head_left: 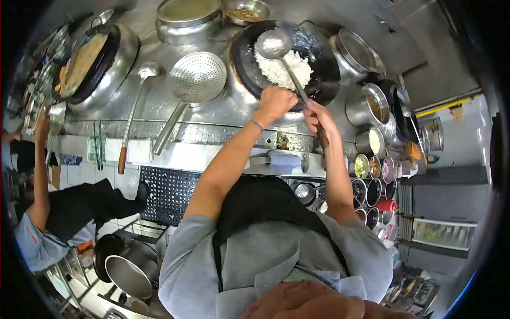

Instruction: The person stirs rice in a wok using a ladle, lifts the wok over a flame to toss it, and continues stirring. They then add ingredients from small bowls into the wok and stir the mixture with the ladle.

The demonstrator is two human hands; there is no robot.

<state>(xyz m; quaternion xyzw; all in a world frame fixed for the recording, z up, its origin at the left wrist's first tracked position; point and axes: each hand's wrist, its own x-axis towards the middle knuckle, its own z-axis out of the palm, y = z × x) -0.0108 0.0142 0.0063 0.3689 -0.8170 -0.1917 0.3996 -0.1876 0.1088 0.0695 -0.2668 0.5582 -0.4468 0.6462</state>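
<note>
Rice: white rice heap lies in the round black wok, under the ladle bowl.
Left hand: clenched at the wok's near rim, probably on a handle; brace firmly.
Right hand: gripping the long steel ladle; scoop under, fold.

commercial kitchen | steel range | woks | seasoning pots | skimmer
</note>
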